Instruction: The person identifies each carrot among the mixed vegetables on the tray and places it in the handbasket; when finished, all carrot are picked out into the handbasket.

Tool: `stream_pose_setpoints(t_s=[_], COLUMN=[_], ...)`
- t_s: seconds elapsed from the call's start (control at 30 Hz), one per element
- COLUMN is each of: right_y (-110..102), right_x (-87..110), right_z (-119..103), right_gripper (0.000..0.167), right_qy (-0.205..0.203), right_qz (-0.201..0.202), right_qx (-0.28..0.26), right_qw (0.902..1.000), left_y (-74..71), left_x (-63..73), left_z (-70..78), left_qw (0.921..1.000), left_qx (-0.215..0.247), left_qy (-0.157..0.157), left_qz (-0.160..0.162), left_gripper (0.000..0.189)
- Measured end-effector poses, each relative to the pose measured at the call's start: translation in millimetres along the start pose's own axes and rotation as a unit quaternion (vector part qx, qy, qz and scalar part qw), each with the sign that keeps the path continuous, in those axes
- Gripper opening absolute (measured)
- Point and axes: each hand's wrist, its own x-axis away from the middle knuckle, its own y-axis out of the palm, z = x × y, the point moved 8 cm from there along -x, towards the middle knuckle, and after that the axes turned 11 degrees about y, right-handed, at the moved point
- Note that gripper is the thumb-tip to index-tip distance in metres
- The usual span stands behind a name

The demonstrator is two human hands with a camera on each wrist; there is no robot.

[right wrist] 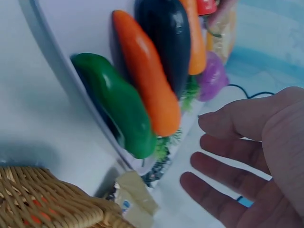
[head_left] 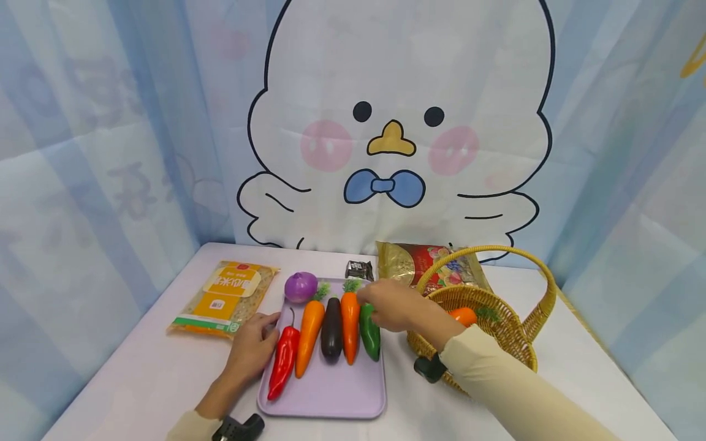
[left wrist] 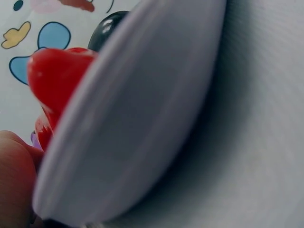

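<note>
A lilac tray (head_left: 325, 398) carries a red chili pepper (head_left: 284, 364), two orange carrots (head_left: 310, 337) with green tops, a dark eggplant (head_left: 331, 334), a green pepper (head_left: 369, 334) and a purple onion (head_left: 301, 287). At the tray's left rim rests my left hand (head_left: 254, 346), beside the red pepper. My right hand (head_left: 391, 303) hovers at the tray's far right, over the top of the green pepper in the head view. From the right wrist, its fingers (right wrist: 228, 183) look spread and relaxed, with nothing between them.
A wicker basket (head_left: 507, 331) with a tall handle stands right of the tray, under my right forearm, holding an orange vegetable (head_left: 464, 316). A yellow grain bag (head_left: 226, 297) lies at left. Behind are a small black packet (head_left: 360, 269) and a red-gold bag (head_left: 405, 263).
</note>
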Motion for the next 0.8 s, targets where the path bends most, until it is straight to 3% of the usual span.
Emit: stream_pose_setpoints(t_s=[0.27,0.8], right_y=[14,39], right_x=[-18.1,-50.6], right_z=[3,5], right_gripper=[0.04,0.039], right_qy=[0.018,-0.02], right_qz=[0.006,0.045], right_qx=[0.013,0.019], right_qw=[0.9997,0.9986], left_y=[-0.2,0.9], left_x=[-0.3,0.1], left_z=[1.8,-1.2], left_qw=[0.9999,1.0], left_qx=[-0.006,0.001], left_qy=[0.009,0.002], left_qz=[0.002,0.001], left_gripper=[0.039,0.039])
